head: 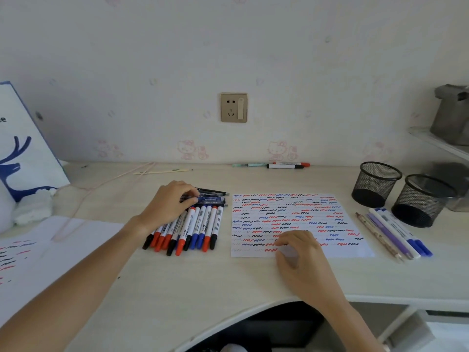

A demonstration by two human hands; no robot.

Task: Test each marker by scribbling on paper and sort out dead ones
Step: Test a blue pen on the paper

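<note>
A pale wood-grain desk (193, 283) fills the lower half of the frame, below a cream wall with faint pink cartoon prints. Right of centre lies a white sheet of paper (355, 250) crowded with red, blue and black squiggles. At the lower left edge sits a second white sheet (63, 240) with a few scribbles. Two black wire-mesh pen cups (375, 184) stand at the right, touching or nearly so. Left of centre, a row of white-barrelled markers with red, blue and black caps (200, 226) lies side by side, caps toward the bottom of the frame; a few dark pens (214, 192) lie crosswise just above them. Right of the scribbled paper, a small group of blue, purple and patterned pens (398, 235) lies at a slant.

The left hand (166, 205) rests over the upper end of the marker row, fingers curled and pinching one dark-blue pen (212, 198) of the crosswise group. The right hand (300, 257) lies on the lower edge of the scribbled paper, fingers loosely bent, holding nothing.
</note>
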